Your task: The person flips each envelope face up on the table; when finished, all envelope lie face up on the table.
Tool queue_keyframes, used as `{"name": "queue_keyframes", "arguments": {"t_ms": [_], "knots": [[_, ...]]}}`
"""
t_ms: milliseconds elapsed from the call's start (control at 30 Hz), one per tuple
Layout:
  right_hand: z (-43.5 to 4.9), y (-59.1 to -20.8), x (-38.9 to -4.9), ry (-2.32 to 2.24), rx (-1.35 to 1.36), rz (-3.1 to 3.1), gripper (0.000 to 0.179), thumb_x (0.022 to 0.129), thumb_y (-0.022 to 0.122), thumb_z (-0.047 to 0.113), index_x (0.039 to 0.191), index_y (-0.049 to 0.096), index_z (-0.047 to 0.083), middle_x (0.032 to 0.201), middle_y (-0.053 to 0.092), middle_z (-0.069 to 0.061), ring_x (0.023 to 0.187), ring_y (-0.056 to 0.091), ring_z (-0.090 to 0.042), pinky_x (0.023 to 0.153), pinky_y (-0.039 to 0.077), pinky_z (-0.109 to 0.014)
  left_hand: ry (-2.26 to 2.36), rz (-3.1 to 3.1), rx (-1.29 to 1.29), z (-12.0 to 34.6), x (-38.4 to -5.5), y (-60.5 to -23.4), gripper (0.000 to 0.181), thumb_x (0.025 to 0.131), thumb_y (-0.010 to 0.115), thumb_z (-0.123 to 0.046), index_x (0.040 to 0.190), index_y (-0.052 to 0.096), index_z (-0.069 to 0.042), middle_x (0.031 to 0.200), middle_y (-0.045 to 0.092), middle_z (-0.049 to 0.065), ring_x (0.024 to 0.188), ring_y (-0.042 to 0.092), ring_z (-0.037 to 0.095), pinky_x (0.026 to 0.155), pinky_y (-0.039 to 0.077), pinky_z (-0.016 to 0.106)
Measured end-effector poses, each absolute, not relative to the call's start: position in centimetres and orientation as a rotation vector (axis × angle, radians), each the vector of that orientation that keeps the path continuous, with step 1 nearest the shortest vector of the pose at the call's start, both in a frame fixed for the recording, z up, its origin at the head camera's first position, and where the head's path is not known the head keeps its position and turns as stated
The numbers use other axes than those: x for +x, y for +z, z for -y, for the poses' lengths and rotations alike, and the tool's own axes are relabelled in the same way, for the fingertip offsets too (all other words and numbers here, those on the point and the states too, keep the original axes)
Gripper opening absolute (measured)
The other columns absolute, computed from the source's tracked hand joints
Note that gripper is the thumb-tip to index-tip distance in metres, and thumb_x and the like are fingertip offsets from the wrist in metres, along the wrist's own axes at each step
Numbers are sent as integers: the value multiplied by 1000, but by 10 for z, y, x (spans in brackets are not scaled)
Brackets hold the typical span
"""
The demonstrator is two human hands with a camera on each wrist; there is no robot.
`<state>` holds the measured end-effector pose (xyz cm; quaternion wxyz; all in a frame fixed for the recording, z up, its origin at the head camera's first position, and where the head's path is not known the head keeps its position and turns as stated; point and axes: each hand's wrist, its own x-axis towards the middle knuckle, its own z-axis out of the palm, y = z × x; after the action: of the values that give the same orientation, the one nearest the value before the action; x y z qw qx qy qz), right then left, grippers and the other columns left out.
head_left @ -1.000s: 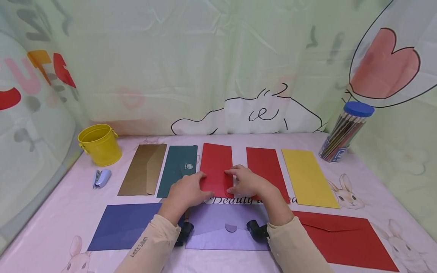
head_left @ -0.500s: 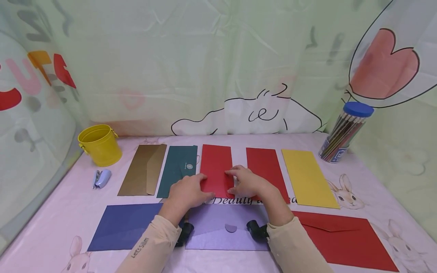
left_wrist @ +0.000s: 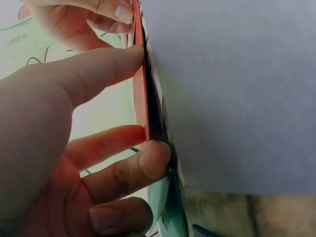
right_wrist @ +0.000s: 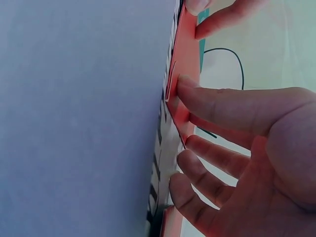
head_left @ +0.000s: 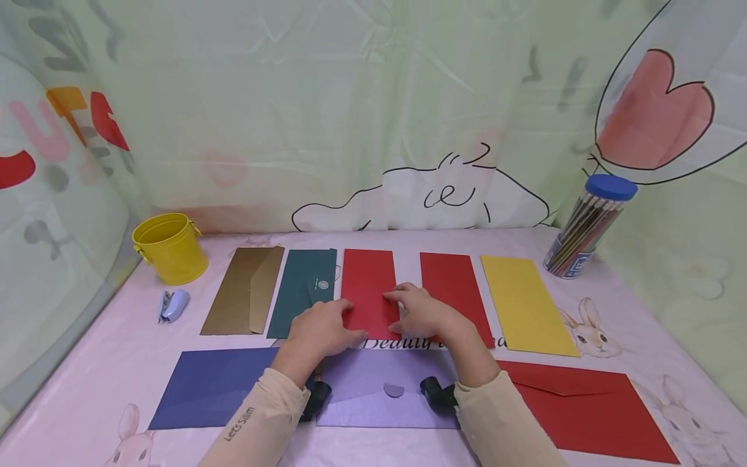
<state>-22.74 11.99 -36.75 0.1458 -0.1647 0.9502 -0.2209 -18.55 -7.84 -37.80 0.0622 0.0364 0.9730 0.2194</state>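
A red envelope lies upright at the middle of the back row. My left hand touches its near left corner, thumb at the near edge and fingers by the left side. My right hand touches the right side with thumb and forefinger. In the left wrist view, the left thumb meets the red envelope at its edge; in the right wrist view, the right thumb rests on the red envelope. A brown envelope, a green envelope, a second red envelope and a yellow envelope flank it.
In front lie a blue envelope, a lilac envelope and a wide red envelope. A yellow bucket and a small blue stapler stand left. A pencil tub with a blue lid stands back right.
The middle red envelope has slid slightly toward me and a little left. Both hands stay nearly where they were.
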Motion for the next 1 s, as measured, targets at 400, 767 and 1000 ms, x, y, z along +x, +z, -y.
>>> {"name": "queue_keyframes", "arguments": {"t_ms": [400, 767, 1000], "knots": [[-120, -366, -225, -640, -474, -2729, 65, 84, 81, 17, 143, 57, 11, 147, 44, -14, 135, 39, -36, 92, 52, -50, 694, -2925, 135, 79, -185, -379, 68, 76, 84, -40, 134, 63, -11, 106, 66, 8, 90, 61, 26, 72, 55, 44], [-134, -352, -226, -735, -514, -2707, 63, 87, 78, 20, 145, 55, 12, 144, 46, -18, 130, 47, -38, 93, 52, -50, 743, -2941, 238, 71, -185, -376, 59, 81, 81, -38, 131, 62, -11, 105, 67, 7, 92, 65, 26, 74, 55, 46], [-151, -345, -225, -724, -546, -2720, 60, 90, 74, 18, 144, 54, 7, 137, 51, -20, 118, 55, -36, 93, 51, -51, 790, -2905, 435, 49, -181, -373, 56, 85, 79, -35, 132, 62, -11, 111, 68, 5, 100, 66, 25, 82, 55, 46]]}}
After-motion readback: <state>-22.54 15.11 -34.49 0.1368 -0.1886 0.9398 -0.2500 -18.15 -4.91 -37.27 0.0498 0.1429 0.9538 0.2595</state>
